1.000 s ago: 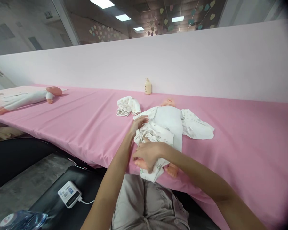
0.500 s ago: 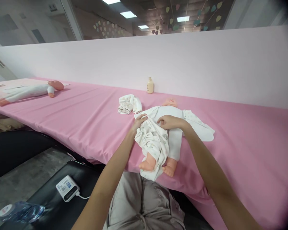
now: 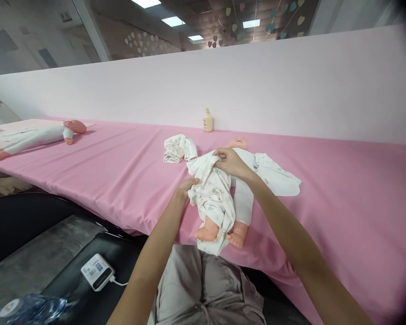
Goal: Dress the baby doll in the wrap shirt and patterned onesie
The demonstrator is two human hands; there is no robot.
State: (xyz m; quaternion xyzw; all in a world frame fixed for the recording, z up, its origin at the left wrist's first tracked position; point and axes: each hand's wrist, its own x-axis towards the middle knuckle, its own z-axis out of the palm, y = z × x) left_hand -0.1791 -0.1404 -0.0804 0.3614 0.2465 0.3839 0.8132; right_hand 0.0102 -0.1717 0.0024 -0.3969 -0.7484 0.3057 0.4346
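Baby doll lies face-up on pink table, printed white garment bunched over its left side.

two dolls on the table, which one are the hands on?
The near doll at the table's front edge: both hands grip its printed garment. The other doll lies far left, untouched.
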